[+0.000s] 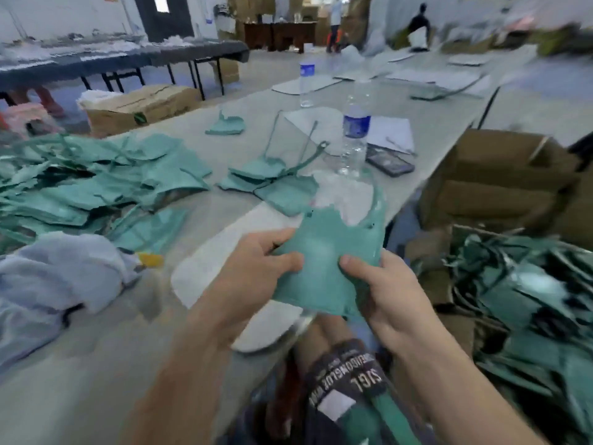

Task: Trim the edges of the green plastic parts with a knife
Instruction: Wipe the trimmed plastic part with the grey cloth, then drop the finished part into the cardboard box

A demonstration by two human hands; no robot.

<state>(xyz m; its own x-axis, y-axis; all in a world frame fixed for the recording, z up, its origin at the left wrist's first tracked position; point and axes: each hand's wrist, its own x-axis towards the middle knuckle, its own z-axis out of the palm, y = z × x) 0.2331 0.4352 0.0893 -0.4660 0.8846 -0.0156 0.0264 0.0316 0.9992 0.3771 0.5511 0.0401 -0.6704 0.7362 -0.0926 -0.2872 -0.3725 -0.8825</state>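
Green plastic part [324, 252], ragged-edged, between both hands

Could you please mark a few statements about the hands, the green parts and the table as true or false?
1. Both hands, the left hand and the right hand, hold one green part. True.
2. A knife is cutting the part's edge. False: no knife is visible in either hand.
3. A pile of green parts lies on the table to the person's left. True.
4. Both water bottles lie on their sides. False: the near bottle and the far bottle stand upright.
5. A dark phone lies beside the near bottle. True.
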